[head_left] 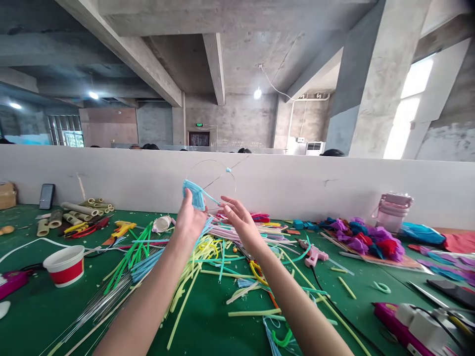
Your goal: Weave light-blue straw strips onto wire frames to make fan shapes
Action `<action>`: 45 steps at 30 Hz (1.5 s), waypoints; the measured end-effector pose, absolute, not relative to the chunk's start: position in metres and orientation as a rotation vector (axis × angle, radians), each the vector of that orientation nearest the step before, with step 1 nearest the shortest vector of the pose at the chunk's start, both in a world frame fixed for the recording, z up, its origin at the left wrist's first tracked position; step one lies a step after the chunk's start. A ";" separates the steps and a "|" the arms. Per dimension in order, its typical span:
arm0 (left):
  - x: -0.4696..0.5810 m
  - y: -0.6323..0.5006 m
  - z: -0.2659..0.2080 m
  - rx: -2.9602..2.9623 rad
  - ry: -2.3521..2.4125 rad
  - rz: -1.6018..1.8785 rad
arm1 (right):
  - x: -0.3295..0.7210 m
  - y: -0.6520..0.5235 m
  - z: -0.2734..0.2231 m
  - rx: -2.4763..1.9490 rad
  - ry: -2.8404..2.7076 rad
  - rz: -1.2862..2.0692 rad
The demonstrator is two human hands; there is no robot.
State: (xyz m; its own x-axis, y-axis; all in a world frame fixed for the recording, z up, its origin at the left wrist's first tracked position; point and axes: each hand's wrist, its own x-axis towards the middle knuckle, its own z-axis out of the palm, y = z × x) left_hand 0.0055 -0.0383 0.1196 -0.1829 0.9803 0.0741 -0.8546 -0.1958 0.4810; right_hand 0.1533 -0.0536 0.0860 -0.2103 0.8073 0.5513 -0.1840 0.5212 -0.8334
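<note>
In front of me at the centre, my left hand (188,217) is closed around a light-blue piece (195,194) that looks like several strips laid side by side in a flat panel. One thin blue strip (211,197) runs from its top edge to my right hand (239,217), whose thumb and fingertips pinch the end. Above both hands a fine wire loop (208,160) arcs against the white partition, with a small blue bit (228,170) on it. Where the wire joins the blue piece is hard to make out.
Coloured strips (200,257) and thin wires (100,301) cover the green table. Left are a paper cup (67,267), pliers (85,226), bamboo pieces (81,210) and a phone (47,196). Right are a pink glue gun (314,254), purple-red scraps (363,237), a bottle (393,211) and a power strip (404,329).
</note>
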 end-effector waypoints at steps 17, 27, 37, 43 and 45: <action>0.016 -0.038 0.103 0.979 0.411 1.511 | 0.173 -0.058 0.098 -0.565 -1.455 0.954; 0.019 -0.039 0.102 0.995 0.365 1.552 | 0.165 -0.053 0.091 -0.574 -1.482 0.897; 0.020 -0.039 0.103 1.003 0.363 1.559 | 0.165 -0.051 0.090 -0.623 -1.487 0.810; 0.010 -0.040 0.102 1.258 0.443 1.364 | 0.171 -0.051 0.093 -0.630 -1.472 0.802; 0.010 -0.037 0.099 1.292 0.434 1.428 | 0.171 -0.050 0.092 -0.634 -1.469 0.815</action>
